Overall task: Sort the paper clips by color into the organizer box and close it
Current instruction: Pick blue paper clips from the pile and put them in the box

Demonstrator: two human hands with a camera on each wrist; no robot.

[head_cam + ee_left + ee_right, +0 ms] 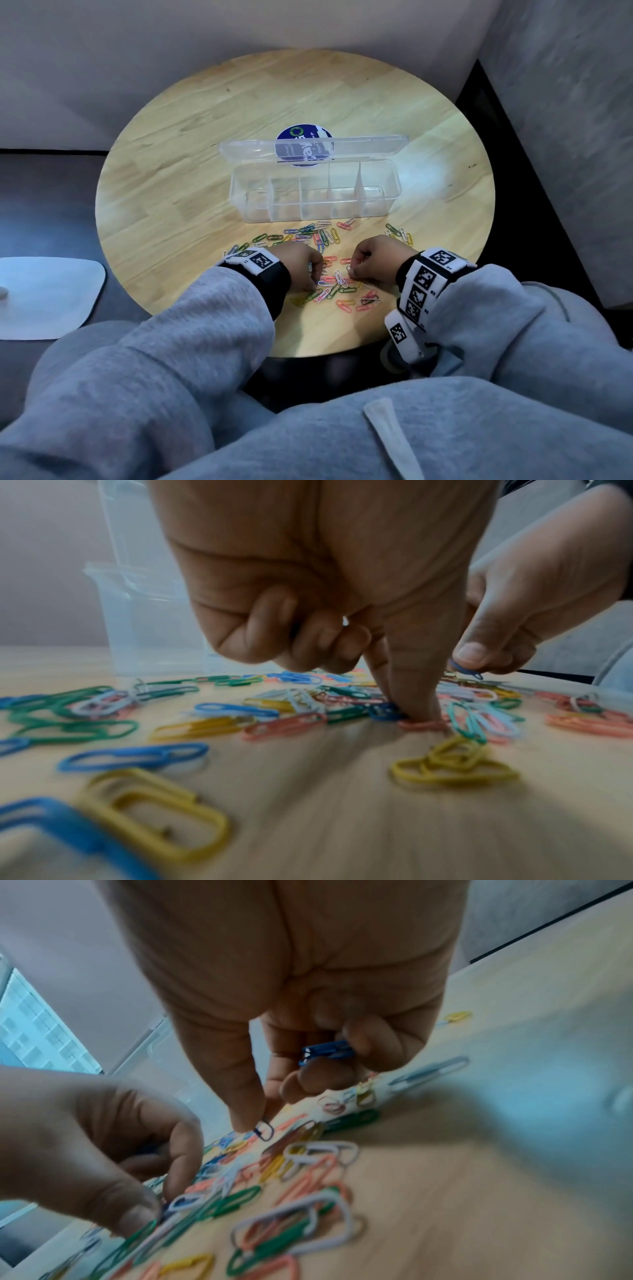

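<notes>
the paper clips (329,274) lie scattered in many colours on the near half of the round wooden table (212,144), from about 6 o'clock of the table up to the clear organizer box (315,192), which sits near the middle with its lid (308,149) standing open at its 12 o'clock side and its compartments bare. the left hand (299,262) and the right hand (376,255) work side by side over the heap, near each other but apart. the head view shows only curled knuckles; the left wrist view shows the left thumb and forefinger narrowed down onto a dark blue clip (385,712) on the wood, other fingers curled in. the right wrist view shows what the head view hides: several blue clips (327,1051) tucked under the right hand's curled fingers, while its thumb and forefinger pinch one more dark clip (265,1130). bare wood lies open at 9, 12 and 3 o'clock of the box; the clips nearest the person sit a little inside the table's 6 o'clock edge, between the grey sleeves (219,329).
</notes>
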